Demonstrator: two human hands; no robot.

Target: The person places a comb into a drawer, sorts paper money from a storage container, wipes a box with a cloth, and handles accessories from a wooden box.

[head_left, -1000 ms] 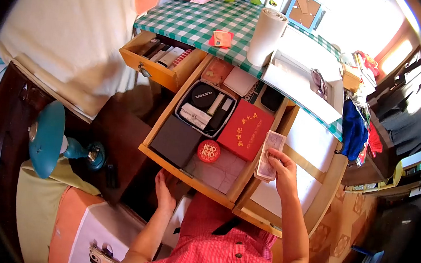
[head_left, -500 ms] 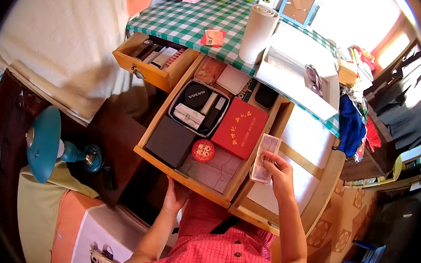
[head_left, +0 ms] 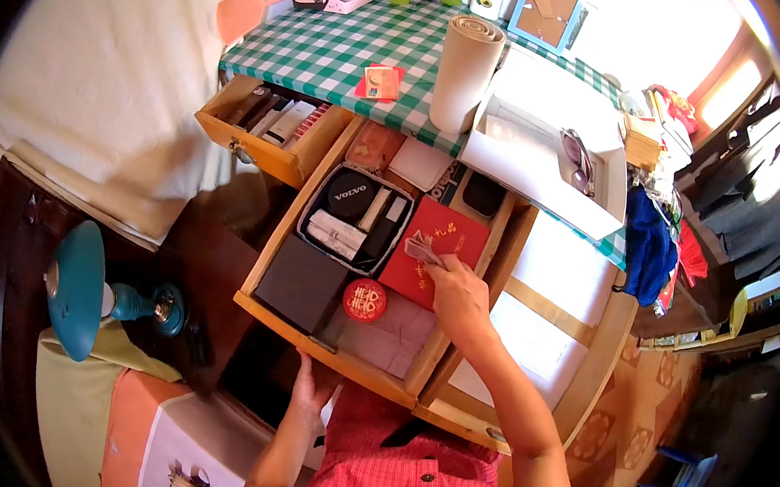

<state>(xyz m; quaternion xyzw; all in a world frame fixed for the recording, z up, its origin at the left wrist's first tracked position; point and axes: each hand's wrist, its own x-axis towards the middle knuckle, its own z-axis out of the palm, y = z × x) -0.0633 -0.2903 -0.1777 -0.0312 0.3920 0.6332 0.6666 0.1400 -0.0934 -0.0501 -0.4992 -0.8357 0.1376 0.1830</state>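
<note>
My right hand [head_left: 460, 295] is closed on a few folded banknotes [head_left: 426, 249], pinched between thumb and fingers. The banknotes hang over a red box with gold lettering [head_left: 445, 228], which lies in the pulled-out wooden drawer [head_left: 346, 357]. At the drawer's lower front edge is my left hand [head_left: 310, 390], thumb stretched out and the other fingers partly hidden beneath. Beside the red box sit a round red tin [head_left: 364, 301], a dark grey box [head_left: 305, 282] and an organiser tray [head_left: 303, 224] holding a black round VOLVO item [head_left: 353, 195].
A smaller drawer [head_left: 302, 152] stands open at the left. On the checked tablecloth [head_left: 331, 45] are a red packet [head_left: 380, 83], a rolled sheet [head_left: 466, 77] and a white box [head_left: 538, 189] with sunglasses [head_left: 576, 159]. A teal lamp [head_left: 79, 290] is at left.
My right hand has moved left with the banknotes, from the drawer's right side to over the red box. My left hand stays at the drawer's front edge. The view has shifted slightly.
</note>
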